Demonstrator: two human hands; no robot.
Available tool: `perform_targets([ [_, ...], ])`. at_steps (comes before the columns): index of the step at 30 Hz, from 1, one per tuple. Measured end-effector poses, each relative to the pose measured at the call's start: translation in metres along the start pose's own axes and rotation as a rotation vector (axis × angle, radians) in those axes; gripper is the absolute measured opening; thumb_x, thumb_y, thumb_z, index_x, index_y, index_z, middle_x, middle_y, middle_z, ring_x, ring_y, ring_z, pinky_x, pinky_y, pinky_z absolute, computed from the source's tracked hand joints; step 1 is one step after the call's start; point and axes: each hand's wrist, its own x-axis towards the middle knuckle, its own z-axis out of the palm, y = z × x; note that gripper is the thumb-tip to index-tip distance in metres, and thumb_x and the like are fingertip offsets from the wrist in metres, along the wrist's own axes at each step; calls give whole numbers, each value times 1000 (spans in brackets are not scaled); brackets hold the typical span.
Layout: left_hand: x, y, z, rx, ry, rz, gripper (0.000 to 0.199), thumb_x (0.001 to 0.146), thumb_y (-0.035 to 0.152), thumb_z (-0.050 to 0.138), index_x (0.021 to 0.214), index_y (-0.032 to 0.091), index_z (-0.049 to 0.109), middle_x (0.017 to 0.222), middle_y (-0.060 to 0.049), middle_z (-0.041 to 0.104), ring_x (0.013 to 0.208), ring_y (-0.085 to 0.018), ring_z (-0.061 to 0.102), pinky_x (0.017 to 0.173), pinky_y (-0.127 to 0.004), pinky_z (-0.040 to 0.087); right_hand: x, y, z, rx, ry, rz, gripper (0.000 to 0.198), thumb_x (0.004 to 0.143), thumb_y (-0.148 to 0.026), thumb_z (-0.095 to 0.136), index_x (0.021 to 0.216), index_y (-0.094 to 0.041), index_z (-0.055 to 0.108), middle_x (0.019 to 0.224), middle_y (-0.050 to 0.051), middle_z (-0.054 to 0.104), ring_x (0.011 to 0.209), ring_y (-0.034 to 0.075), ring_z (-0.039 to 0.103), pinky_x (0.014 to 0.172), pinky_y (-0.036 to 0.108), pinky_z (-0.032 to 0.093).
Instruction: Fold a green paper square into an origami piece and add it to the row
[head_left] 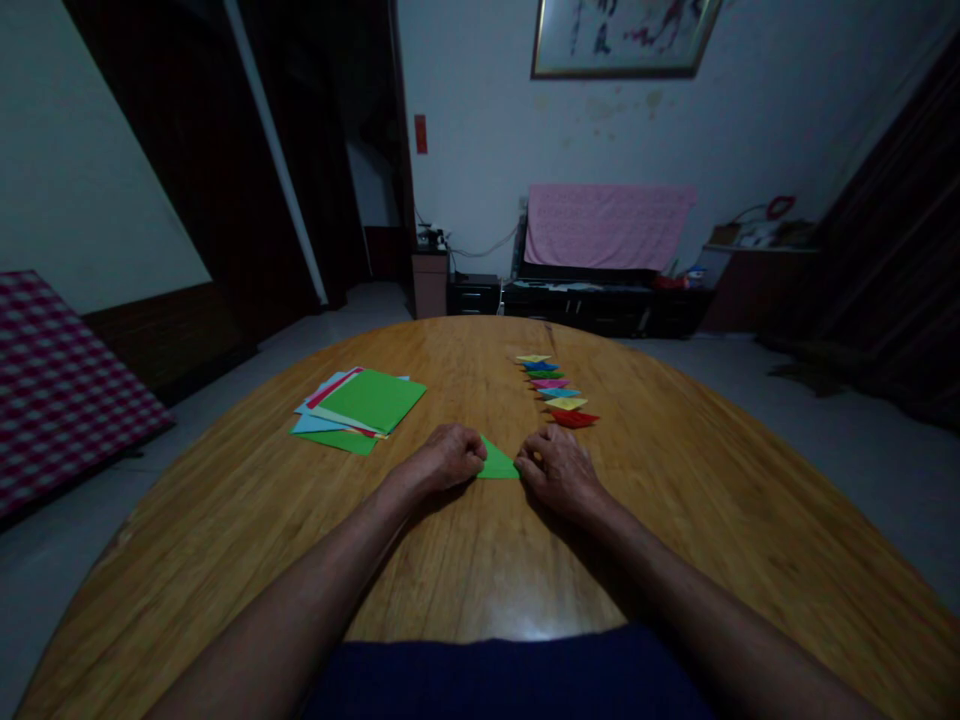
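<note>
A green sheet of paper [498, 464], folded into a triangle, lies on the wooden table between my two hands. My left hand [453, 455] has its fingers closed on the paper's left side and covers that part. At the right corner, my right hand [559, 467] pinches the paper between thumb and fingers. Just beyond my right hand, several small folded paper pieces stand in a row, with a red folded piece [574, 419] nearest and a yellow one [533, 358] farthest.
A loose stack of coloured paper sheets [379, 398], green on top, lies left on the round wooden table [247, 510]. Past the table's far edge stands a black cabinet [577, 305] below a pink cloth [607, 225]. A checkered cloth [64, 400] hangs at the left.
</note>
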Motion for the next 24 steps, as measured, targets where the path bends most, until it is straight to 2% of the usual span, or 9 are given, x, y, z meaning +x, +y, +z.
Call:
perform_targets([
  [3, 1, -5, 2, -31, 30, 12, 28, 69, 18, 50, 87, 14, 72, 66, -2, 64, 61, -12, 52, 60, -23, 36, 1, 1, -2, -11, -2, 16, 10, 81, -23, 57, 77, -18, 64, 85, 6, 55, 83, 19, 50, 72, 30, 33],
  [6, 1, -7, 4, -46, 43, 15, 29, 68, 18, 51, 87, 14, 72, 67, -2, 64, 61, -12, 52, 60, -23, 36, 1, -5, -2, 5, 87, 23, 10, 80, -20, 53, 75, -16, 62, 80, 6, 55, 79, 19, 50, 71, 30, 35],
  [9, 3, -7, 5, -53, 34, 6, 27, 67, 18, 51, 84, 14, 72, 64, -1, 63, 60, -12, 50, 58, -23, 35, 2, -20, 3, 166, 195, -129, 16, 81, -14, 45, 85, -15, 61, 83, 7, 57, 81, 18, 52, 72, 28, 38],
  [11, 4, -9, 6, -55, 36, 29, 25, 67, 19, 51, 80, 13, 72, 62, -1, 60, 59, -11, 48, 57, -23, 33, 2, -29, 10, 240, 151, -186, 19, 82, -12, 42, 85, -15, 60, 82, 6, 57, 76, 16, 53, 69, 26, 39],
  [14, 6, -15, 7, -114, 43, 63, 22, 67, 20, 52, 77, 13, 70, 60, 1, 56, 57, -10, 45, 54, -22, 31, 2, -34, 18, 187, 72, -152, 18, 83, -13, 42, 81, -15, 59, 77, 6, 57, 70, 16, 52, 64, 27, 37],
  [20, 6, -30, 7, -496, -51, -16, 25, 67, 21, 49, 83, 13, 66, 55, 4, 47, 48, -8, 36, 47, -22, 25, 4, -34, 18, 138, 20, -79, 11, 82, -16, 49, 85, -16, 59, 83, 6, 58, 76, 17, 53, 66, 27, 36],
  [24, 8, -34, 8, -460, -46, 27, 23, 67, 24, 51, 81, 14, 66, 58, 4, 49, 50, -8, 38, 48, -21, 27, 5, -42, 15, 108, -31, -19, 12, 83, -29, 56, 86, -17, 59, 85, 5, 57, 76, 17, 53, 65, 27, 34],
])
